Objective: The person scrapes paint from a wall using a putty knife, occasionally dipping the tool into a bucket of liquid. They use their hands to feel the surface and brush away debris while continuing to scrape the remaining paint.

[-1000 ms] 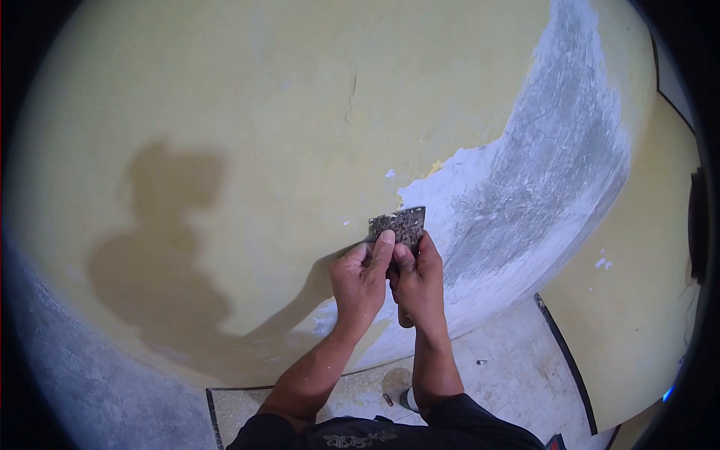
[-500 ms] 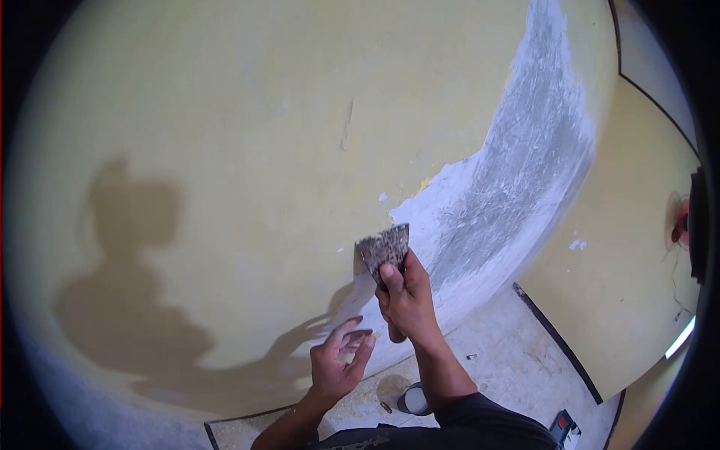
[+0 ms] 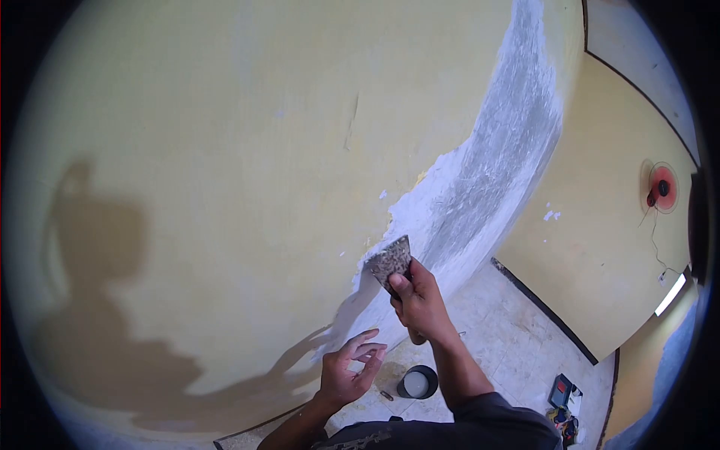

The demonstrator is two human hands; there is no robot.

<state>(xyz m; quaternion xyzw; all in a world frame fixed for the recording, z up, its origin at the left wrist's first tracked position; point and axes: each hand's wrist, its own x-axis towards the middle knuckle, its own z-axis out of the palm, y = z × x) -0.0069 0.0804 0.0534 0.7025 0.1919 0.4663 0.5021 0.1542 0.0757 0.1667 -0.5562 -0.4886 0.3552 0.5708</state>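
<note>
My right hand is closed round the handle of a wide scraper, whose blade is speckled with pale residue. The blade lies at the ragged edge where yellow paint meets a white and grey scraped patch on the wall. Lower and to the left, my left hand is near the wall with its fingers apart and curved, holding nothing. Whether the blade presses on the wall is hard to tell.
On the floor below stands a dark bucket with pale contents, beside a small object. A tool case lies at the lower right. A red fan hangs on the far wall near a lit tube.
The view has shifted, showing more of the fan, bucket and tool case. My right hand has moved the scraper slightly, and its blade is tilted more. White now shows along the edge beside the blade.
</note>
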